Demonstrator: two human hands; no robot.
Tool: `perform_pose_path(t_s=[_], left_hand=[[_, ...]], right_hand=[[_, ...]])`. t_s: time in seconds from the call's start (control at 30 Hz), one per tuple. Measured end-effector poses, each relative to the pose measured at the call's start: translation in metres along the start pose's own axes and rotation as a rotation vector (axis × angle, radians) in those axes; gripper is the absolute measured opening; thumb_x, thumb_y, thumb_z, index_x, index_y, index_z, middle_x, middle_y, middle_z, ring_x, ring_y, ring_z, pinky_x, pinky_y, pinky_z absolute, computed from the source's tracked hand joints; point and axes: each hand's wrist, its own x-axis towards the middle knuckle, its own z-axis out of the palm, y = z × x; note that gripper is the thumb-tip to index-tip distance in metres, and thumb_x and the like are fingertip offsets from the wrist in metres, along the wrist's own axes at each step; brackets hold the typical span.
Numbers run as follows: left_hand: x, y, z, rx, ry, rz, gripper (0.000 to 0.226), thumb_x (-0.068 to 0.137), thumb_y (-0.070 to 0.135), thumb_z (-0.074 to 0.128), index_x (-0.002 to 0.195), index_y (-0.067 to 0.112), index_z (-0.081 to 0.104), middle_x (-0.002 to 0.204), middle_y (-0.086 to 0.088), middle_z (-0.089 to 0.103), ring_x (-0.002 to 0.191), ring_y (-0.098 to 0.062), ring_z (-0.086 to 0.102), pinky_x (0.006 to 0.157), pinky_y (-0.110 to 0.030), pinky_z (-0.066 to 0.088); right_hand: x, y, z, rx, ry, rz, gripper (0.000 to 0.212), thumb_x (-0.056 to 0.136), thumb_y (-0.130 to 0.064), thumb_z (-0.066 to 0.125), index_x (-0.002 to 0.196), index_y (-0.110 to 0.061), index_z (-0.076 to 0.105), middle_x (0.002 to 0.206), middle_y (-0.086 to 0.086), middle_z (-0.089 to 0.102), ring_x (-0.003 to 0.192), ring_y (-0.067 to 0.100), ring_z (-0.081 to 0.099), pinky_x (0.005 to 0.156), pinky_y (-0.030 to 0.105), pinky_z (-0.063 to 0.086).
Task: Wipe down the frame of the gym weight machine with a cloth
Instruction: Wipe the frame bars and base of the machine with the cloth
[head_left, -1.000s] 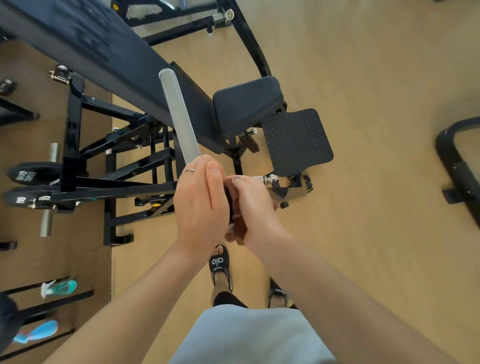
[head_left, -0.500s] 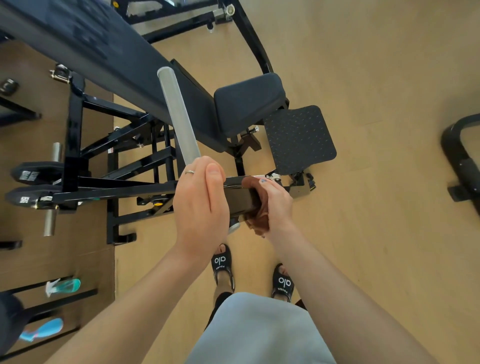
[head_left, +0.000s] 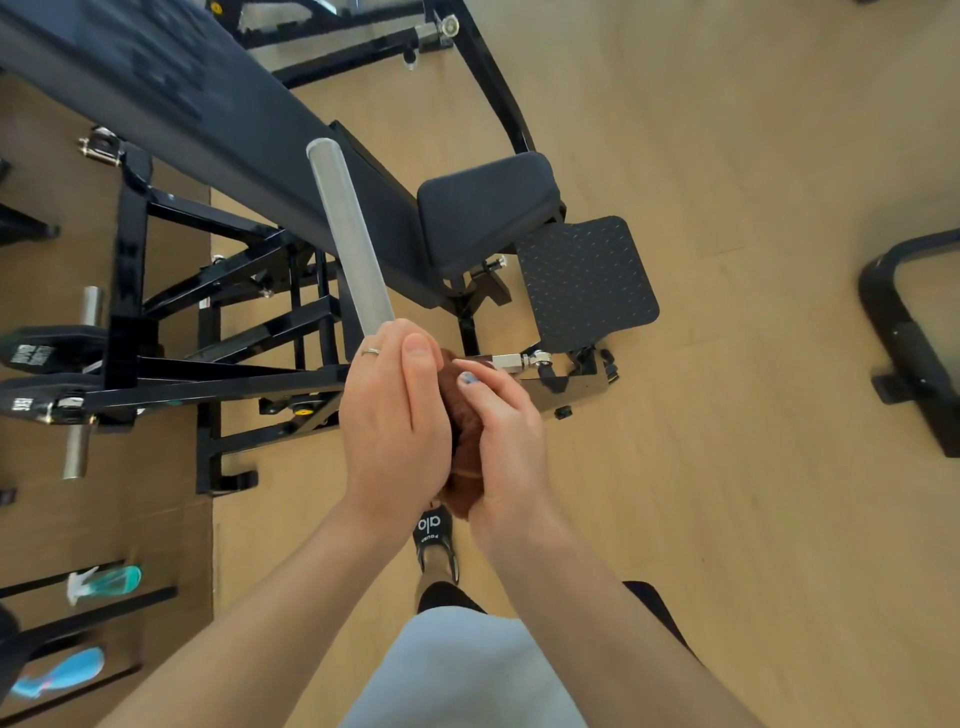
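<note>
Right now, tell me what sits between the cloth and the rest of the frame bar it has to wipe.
The left hand does. It grips the base of the silver handle, right against the brown cloth that the right hand holds round the black frame bar. On the cloth's other side, no obstacle is visible up to the bar's bracket end.
</note>
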Motion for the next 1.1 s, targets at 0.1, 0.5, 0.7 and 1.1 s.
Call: perform_pose_path(t_s=[0.1,0.5,0.7,1.1], left_hand=[[-0.002,0.000,0.002,-0.001,0.006,-0.017,0.029,0.109,0.023,0.032,0.086,0.024,0.050,0.079,0.009,0.050,0.079,-0.018,0.054,0.073,-0.050,0.052],[-0.002,-0.004,0.000,0.022,0.010,0.017,0.027,0.108,0.016,0.033,0.086,0.018,0.049,0.083,0.004,0.051,0.081,-0.023,0.053,0.067,-0.054,0.053],[-0.001,-0.006,0.001,0.028,0.020,0.025,0.027,0.108,0.015,0.035,0.085,0.018,0.050,0.082,0.005,0.050,0.081,-0.019,0.051,0.067,-0.054,0.052],[-0.001,-0.004,0.003,0.040,0.019,0.012,0.027,0.108,0.021,0.033,0.086,0.022,0.049,0.080,0.012,0.047,0.080,-0.017,0.052,0.069,-0.051,0.053]], right_hand=[[0.010,0.010,-0.006,-0.010,0.022,-0.064,0.025,0.085,-0.045,0.067,0.107,-0.038,0.075,0.133,0.004,0.062,0.123,0.029,0.062,0.097,0.051,0.058],[0.074,0.017,-0.045,-0.023,0.351,0.074,0.082,0.062,-0.058,0.084,0.130,-0.054,0.040,0.137,-0.002,0.048,0.114,0.032,0.062,0.074,0.056,0.063],[0.079,0.022,-0.039,-0.183,0.318,0.235,0.082,0.061,-0.080,0.066,0.135,-0.053,0.044,0.139,0.003,0.050,0.111,0.034,0.062,0.077,0.053,0.063],[0.034,0.013,-0.006,0.074,0.236,0.220,0.059,0.075,-0.060,0.069,0.131,-0.056,0.049,0.141,0.003,0.050,0.109,0.036,0.065,0.069,0.051,0.064]])
